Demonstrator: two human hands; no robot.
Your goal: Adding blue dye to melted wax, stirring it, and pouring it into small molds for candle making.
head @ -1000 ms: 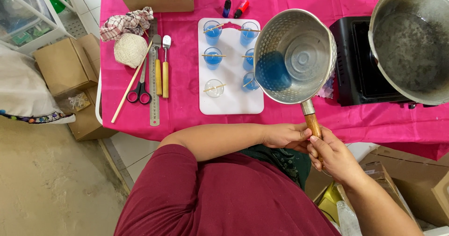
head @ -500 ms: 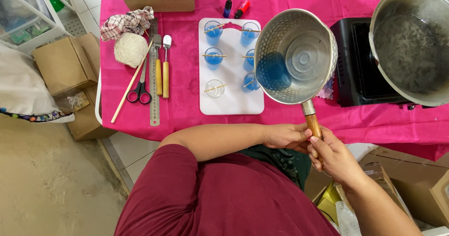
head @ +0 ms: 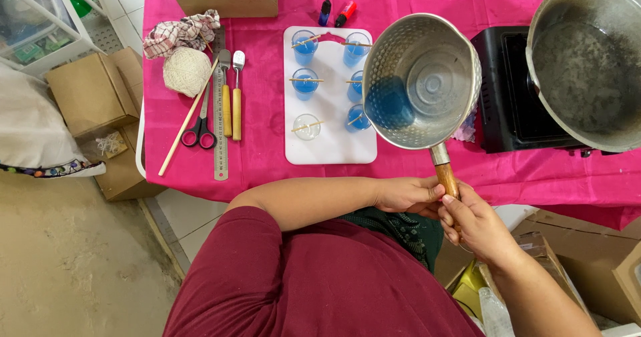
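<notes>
Both hands, left hand (head: 407,195) and right hand (head: 477,225), close their fingers around the saucepan's wooden handle (head: 446,179), steadying the tilted saucepan (head: 420,80) ahead of them so blue liquid (head: 389,103) pools toward the glasses (head: 332,77).

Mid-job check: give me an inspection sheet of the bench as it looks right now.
Surface: pink tablecloth.
Job's things: metal saucepan, tilted, blue liquid inside, over white tray of six small glasses; five blue, one clear.
Clutter: scissors, ruler, twine ball, checked cloth.
Hands: left hand and right hand grip the wooden handle.
Cables: nothing seen.
Surroundings: large pot on black stove; cardboard boxes.
</notes>
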